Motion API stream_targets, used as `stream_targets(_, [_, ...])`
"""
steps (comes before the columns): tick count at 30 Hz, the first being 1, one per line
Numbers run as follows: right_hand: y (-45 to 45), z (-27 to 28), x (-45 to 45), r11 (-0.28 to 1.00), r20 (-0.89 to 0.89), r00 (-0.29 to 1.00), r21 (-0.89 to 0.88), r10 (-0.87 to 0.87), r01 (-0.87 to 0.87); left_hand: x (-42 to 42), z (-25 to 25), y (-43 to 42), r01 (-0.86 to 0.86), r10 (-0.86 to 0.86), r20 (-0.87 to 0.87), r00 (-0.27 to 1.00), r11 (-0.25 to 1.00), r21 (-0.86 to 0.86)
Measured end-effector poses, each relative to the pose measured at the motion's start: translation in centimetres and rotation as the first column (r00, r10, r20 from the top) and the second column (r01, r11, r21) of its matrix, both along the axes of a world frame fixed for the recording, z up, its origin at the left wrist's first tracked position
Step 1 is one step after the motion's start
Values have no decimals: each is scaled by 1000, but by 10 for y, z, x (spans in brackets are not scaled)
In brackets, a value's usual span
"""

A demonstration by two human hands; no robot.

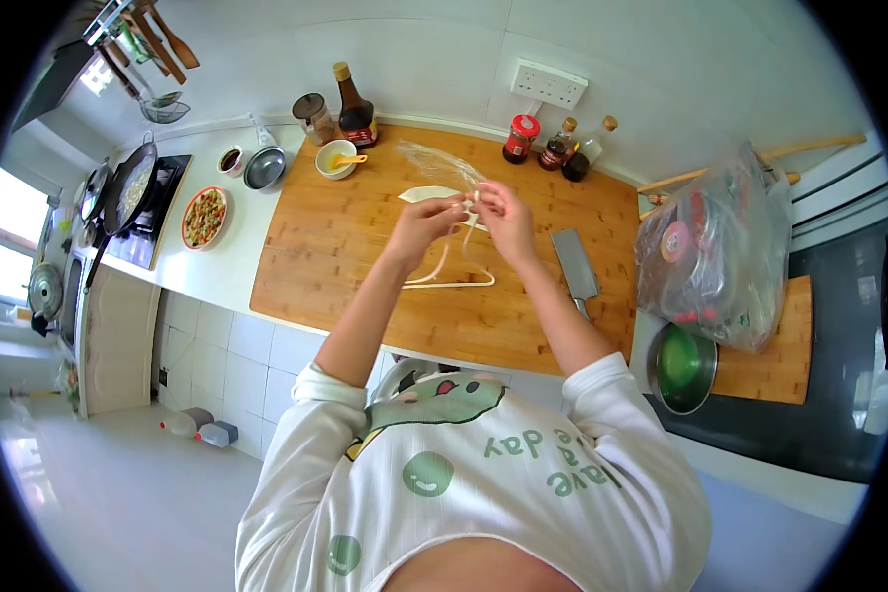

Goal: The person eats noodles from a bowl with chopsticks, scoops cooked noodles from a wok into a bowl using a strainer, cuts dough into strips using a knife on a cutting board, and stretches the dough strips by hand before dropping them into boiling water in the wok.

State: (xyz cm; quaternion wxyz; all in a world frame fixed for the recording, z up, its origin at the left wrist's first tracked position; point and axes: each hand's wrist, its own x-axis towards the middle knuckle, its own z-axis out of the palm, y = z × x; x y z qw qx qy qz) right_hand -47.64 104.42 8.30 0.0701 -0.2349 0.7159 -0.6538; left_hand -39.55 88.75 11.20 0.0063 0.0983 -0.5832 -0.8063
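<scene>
Over the wooden board, my left hand (429, 229) and my right hand (506, 222) are close together, fingertips pinched on a pale dough strip (441, 259). The strip hangs below my hands and seems to curve down onto the board, where a thin length of dough (449, 285) lies. Just behind my hands is a flat white piece of dough (426, 193), partly covered by my fingers. Crumpled clear plastic film (434, 161) lies beyond it. My fingers hide exactly how the strip is gripped.
A cleaver (575, 264) lies at the right of the wooden board (335, 257). Sauce bottles (356, 113), a red-lidded jar (520, 141) and a yellow-filled bowl (337, 161) stand along the back. A plate of chopped food (204, 217) is left; a plastic bag (715, 247) and metal bowl (683, 368) are right.
</scene>
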Motion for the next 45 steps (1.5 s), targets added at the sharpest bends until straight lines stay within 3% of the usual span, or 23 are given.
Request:
stream_targets(1, [-4,1,2,1000,-5,1000,-4,9,-9,-3,2,10,25,-25,11,1000,1000,-17])
stream_targets(3, [-6,4,6,979,-341,936,205,82,-11,-8,5,16,64,-61,41,997,995,-71])
stream_targets(6, [-5,12,12,988,-375,924,151,79,-24,-8,8,21,-9,10,27,1000,999,-51])
stream_targets(8, [-2,22,18,995,-306,949,90,78,-53,-4,17,27,-89,89,-27,996,996,-5])
stream_targets(10, [-2,26,20,997,-237,968,24,83,-80,2,38,30,-165,139,-107,984,945,-283])
stream_targets(11, [-5,26,19,997,-245,969,-52,43,-58,5,50,32,-175,150,-107,983,942,-286])
stream_targets(13, [-9,18,18,990,-245,969,-129,22,-55,13,80,33,-260,165,-223,961,820,-509])
stream_targets(16, [-17,-21,20,949,-48,974,-219,222,-227,24,127,28,-318,184,-306,934,819,-478])
stream_targets(18, [-26,-60,22,998,-100,995,50,-18,23,32,164,25,-370,225,-400,888,867,-333])
stream_targets(19, [-28,-60,33,999,22,998,12,-53,53,37,185,23,-392,238,-419,876,858,-331])
stream_targets(24, [-55,-118,56,933,-19,948,174,-316,315,71,287,0,-444,191,-540,820,807,-388])
stream_targets(26, [-64,-137,63,891,-44,925,255,-377,375,88,320,-7,-449,278,-483,831,847,-285])
stream_targets(29, [-83,-139,69,913,64,930,224,-363,341,100,355,-51,-516,212,-653,727,797,-315])
stream_targets(30, [-89,-123,75,949,507,803,135,-314,286,108,360,-76,-471,115,-728,676,827,-307])
stream_targets(31, [-95,-112,78,963,841,515,28,-168,270,116,367,-94,-490,133,-730,671,818,-302])
stream_targets(32, [-101,-126,74,965,838,521,23,-162,263,125,373,-114,-510,151,-732,664,808,-295])
stream_targets(34, [-113,-157,59,785,847,254,-529,467,322,153,375,-172,-491,124,-744,656,819,-297])
stream_targets(36, [-123,-141,57,646,728,353,-685,588,336,191,370,-238,-461,87,-749,657,832,-308])
stream_targets(38, [-130,-95,58,694,726,474,-661,498,285,235,351,-317,-458,198,-717,669,869,-188])
stream_targets(40, [-143,-45,57,764,751,493,-601,440,234,287,317,-408,-451,375,-639,672,891,49])
stream_targets(42, [-157,-14,40,787,756,489,-583,435,201,340,275,-499,-463,549,-524,651,834,299])
stream_targets(43, [-168,7,34,813,696,594,-571,403,117,367,253,-539,-483,627,-458,630,778,402])
stream_targets(45, [-194,58,26,837,720,621,-517,310,181,413,208,-609,-530,723,-379,577,685,499])
